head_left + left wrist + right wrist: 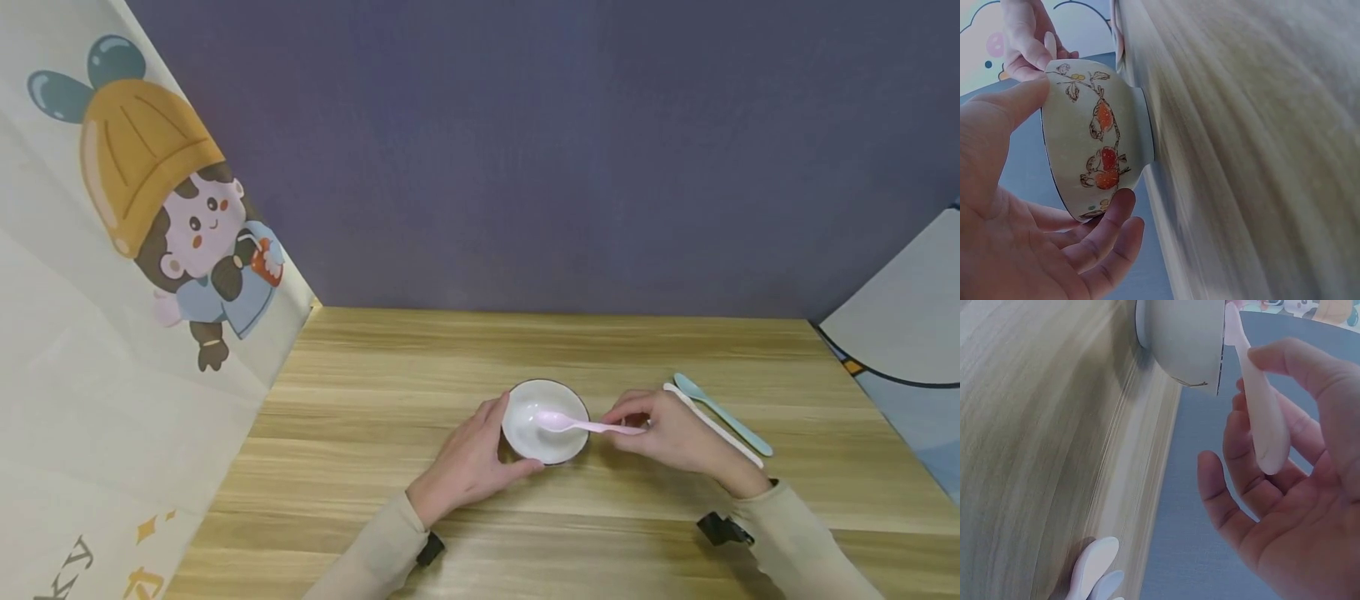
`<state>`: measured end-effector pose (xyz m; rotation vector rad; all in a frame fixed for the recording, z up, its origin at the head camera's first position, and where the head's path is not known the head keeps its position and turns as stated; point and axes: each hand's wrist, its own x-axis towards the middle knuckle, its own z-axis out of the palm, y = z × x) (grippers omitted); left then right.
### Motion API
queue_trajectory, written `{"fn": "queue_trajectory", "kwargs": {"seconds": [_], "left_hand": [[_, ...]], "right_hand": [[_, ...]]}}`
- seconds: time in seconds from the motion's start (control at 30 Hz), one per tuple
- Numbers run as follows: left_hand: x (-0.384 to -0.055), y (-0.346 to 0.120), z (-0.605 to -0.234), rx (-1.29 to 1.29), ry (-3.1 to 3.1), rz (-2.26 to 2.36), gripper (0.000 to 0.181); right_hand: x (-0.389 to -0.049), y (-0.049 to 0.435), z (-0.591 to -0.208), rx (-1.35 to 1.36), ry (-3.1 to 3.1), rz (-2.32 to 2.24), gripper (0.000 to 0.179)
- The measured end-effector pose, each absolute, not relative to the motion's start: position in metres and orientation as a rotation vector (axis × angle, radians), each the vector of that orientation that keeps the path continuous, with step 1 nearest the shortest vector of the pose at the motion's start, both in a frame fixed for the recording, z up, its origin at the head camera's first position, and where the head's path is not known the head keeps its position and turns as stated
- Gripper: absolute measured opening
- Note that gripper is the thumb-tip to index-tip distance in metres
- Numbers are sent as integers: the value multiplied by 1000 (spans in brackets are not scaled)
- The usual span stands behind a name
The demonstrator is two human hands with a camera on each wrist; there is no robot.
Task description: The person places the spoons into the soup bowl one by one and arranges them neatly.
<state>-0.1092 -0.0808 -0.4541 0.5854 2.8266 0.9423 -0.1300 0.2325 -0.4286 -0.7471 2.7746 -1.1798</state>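
Nearest are the two beige sleeves (375, 550) of a person, each with a small black device (430, 550) at the wrist. Just beyond, the left hand (468, 462) curves round the near left side of a white bowl (555, 452), its grip spread to the bowl's width, with the thumb at the rim and the fingers against the outer wall. Opposite it, the right hand (675, 429) has its grip closed to a pinch on the handle of a pink spoon (588, 426). The spoon slants across the bowl's right rim, its head inside; whether it touches the bottom is unclear. The bowl stands upright on the wood-grain worktop (585, 533), and the left wrist view shows orange-red fruit painted on its outside. Past the right hand, which partly covers it, lies a white spoon (735, 441), with a pale teal spoon (723, 415) close beside it. At the back rises a plain blue-grey wall (562, 167); a white panel (60, 400) bearing a cartoon child runs along the left.
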Motion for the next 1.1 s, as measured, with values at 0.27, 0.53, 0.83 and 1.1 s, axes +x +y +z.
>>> {"fn": "queue_trajectory", "kwargs": {"seconds": [0.27, 0.53, 0.83, 1.1], "left_hand": [[-111, -80, -456, 565, 2832, 942, 110], [-113, -81, -457, 560, 2840, 939, 110], [-115, -80, -457, 547, 2851, 917, 111], [-117, -79, -457, 544, 2864, 887, 112]], "right_hand": [[-132, 230, -427, -727, 2736, -1126, 10], [-134, 224, -427, -742, 2720, -1115, 10], [-138, 216, -430, -794, 2809, -1059, 9], [-139, 212, -429, -747, 2849, -1019, 5]]}}
